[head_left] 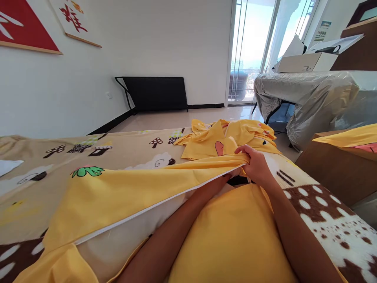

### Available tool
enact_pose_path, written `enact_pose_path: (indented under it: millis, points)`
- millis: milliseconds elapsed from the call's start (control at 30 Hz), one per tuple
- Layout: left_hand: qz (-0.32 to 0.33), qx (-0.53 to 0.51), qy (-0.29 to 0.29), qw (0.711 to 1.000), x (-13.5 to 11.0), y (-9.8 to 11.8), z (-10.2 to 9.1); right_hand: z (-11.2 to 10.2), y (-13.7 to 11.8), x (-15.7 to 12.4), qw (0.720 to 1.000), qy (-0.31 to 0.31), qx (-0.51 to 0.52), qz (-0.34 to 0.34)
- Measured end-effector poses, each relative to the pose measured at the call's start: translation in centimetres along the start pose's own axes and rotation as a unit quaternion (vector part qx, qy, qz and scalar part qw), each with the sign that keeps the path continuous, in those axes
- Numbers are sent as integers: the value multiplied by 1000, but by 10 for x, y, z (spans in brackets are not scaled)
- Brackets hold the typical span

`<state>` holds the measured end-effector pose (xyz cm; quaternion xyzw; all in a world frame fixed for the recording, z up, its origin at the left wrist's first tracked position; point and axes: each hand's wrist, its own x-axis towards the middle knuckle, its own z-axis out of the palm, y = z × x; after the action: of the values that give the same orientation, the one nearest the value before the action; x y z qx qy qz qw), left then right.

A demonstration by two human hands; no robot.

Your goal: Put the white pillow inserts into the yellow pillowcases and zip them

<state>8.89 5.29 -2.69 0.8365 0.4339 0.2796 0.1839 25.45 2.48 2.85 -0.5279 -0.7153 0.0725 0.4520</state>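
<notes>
Looking down through the head view, the right hand [257, 164] is holding its fingers [246, 151] shut on the bunched edge of the yellow cover [118, 192], pinching the fabric at the far end of the opening. The left hand [232, 175] is reaching in under that same edge, just beside the right hand. Its fingers are hiding beneath the cloth, so I cannot tell whether they are gripping anything. The yellow cover is lying across the bed [123, 151], right in front of the person, and both forearms are stretching out over it. A pale pillow [118, 239] is showing under the cover's white-trimmed edge. Beyond the hands, a crumpled yellow heap [212, 139] is sitting on the bed. Further back, a black panel [156, 93] is leaning against the wall. Off to the right, a plastic-wrapped piece of furniture [312, 98] is carrying a white box [303, 62].
</notes>
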Motion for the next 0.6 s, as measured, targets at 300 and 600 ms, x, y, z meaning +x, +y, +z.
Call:
enact_pose_path:
  millis: [300,600]
  points:
    - [-56,83,80,992,-16,15,2,16,10,0,989,122,-83,-3]
    - [-22,-3,52,998,-21,18,-4,14,12,0,976,85,-192,62]
